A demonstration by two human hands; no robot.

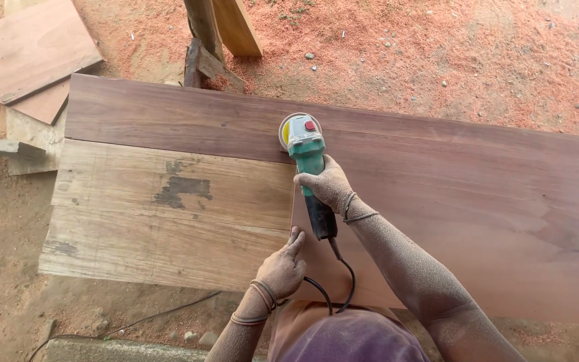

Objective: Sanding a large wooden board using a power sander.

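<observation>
My right hand [328, 184] grips the body of a green angle grinder [305, 149] with a round sanding disc, its head resting on a long dark brown board [477, 194]. The grinder's black cord [346, 281] loops down toward my body. My left hand [283, 268] presses flat against the near left edge of the dark board, fingers pointing up. Both arms are coated in fine sawdust.
The dark board lies across a pale, weathered wooden bench top [155, 214]. Reddish sawdust covers the ground [437, 53] beyond. Plywood offcuts [31, 47] lie at the upper left, and timber pieces [219, 33] lean at the top centre. A cable [135, 322] trails on the ground below.
</observation>
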